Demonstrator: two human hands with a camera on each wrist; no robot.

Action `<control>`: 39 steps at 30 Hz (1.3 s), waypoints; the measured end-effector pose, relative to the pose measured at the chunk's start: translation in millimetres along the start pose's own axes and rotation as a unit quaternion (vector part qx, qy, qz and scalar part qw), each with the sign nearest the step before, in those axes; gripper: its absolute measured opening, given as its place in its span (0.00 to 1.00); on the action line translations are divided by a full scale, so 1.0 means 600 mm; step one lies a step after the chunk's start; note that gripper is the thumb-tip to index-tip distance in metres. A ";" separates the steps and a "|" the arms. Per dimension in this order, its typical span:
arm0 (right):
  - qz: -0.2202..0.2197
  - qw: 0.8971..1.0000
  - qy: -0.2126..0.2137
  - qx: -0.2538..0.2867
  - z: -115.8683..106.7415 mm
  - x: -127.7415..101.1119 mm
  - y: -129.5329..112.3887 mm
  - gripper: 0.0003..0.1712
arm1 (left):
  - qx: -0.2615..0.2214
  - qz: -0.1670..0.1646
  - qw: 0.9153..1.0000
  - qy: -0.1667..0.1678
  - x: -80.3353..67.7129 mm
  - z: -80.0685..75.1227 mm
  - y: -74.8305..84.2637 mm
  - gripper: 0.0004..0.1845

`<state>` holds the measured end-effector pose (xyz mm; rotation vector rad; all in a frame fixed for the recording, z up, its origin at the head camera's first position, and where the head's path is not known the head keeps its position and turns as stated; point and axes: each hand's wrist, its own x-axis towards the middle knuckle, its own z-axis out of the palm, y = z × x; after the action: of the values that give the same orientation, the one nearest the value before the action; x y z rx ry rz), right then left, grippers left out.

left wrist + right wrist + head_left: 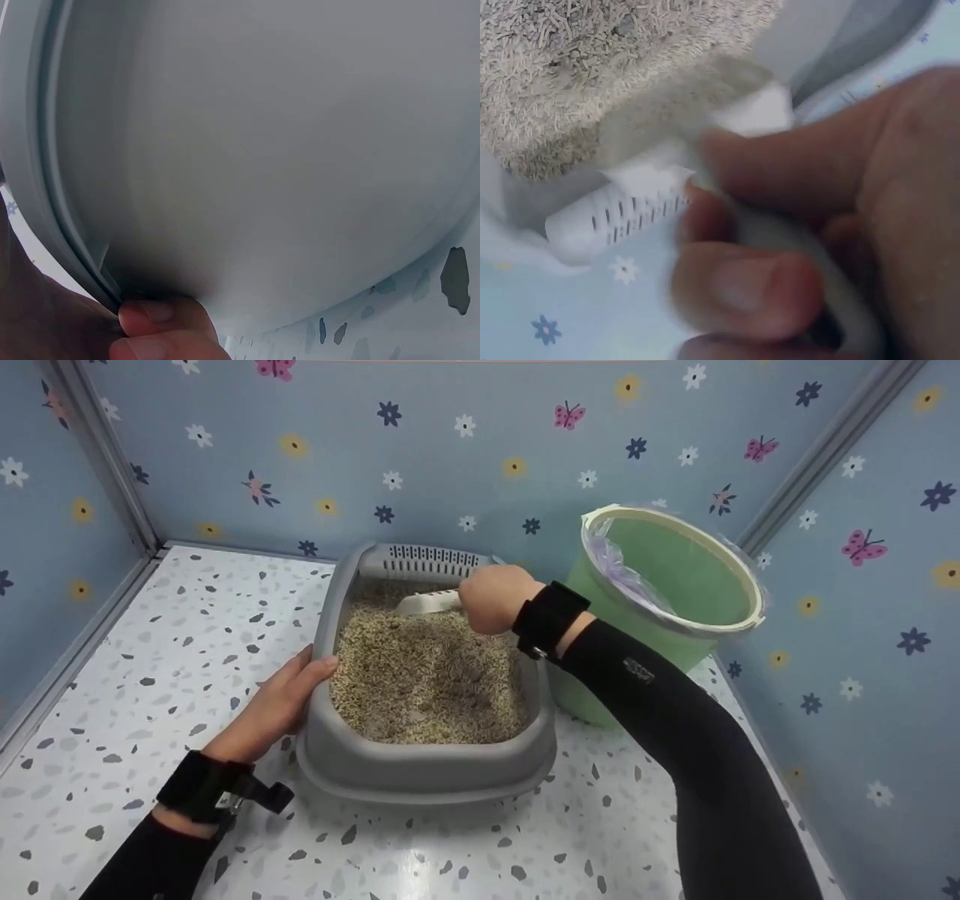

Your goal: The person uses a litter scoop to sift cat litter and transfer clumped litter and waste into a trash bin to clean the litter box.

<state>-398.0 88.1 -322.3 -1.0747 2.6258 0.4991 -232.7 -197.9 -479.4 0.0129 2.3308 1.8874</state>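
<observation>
A grey litter box (427,772) stands on the floor, holding pellet-like cat litter (420,675). My left hand (281,697) grips its left rim, with the thumb over the top. Fingertips (169,319) curl under that rim in the left wrist view. Over the back part of the litter, my right hand (499,598) grips the handle of a white litter scoop (429,602). The right wrist view is blurred, but fingers are wrapped round the scoop handle (780,232). Whether the scoop's blade touches the litter, I cannot tell.
A green bin (622,660) with a cream rim and a clear bag liner stands close to the box's right side. Flower-patterned walls (465,457) enclose the back and both sides. Speckled white floor (180,660) lies left of the box.
</observation>
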 end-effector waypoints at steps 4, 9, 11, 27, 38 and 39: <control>-0.041 0.998 0.034 -0.030 0.014 0.041 -0.018 0.12 | -0.009 -0.011 1.000 0.000 -0.001 -0.001 -0.003 0.50; -0.064 0.995 0.049 -0.052 0.027 0.048 -0.019 0.11 | -0.010 -0.011 1.000 -0.002 0.002 -0.001 0.003 0.50; -0.065 0.995 0.053 -0.051 0.029 0.038 -0.009 0.10 | -0.010 -0.001 1.000 -0.002 0.004 0.000 0.004 0.49; -0.031 0.991 0.084 -0.099 0.019 -0.039 0.052 0.13 | -0.006 -0.006 1.000 -0.001 0.000 0.000 0.002 0.48; -0.176 0.969 0.141 -0.098 0.030 -0.013 -0.034 0.19 | -0.010 -0.027 1.000 0.004 0.000 0.000 0.003 0.49; -0.190 0.968 0.136 -0.095 0.034 -0.010 -0.040 0.19 | -0.006 -0.028 1.000 0.004 0.000 -0.001 0.004 0.49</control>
<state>-374.6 84.3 -343.5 -1.7764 2.5286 0.5576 -233.2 -197.8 -477.3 -0.0615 2.2991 1.8796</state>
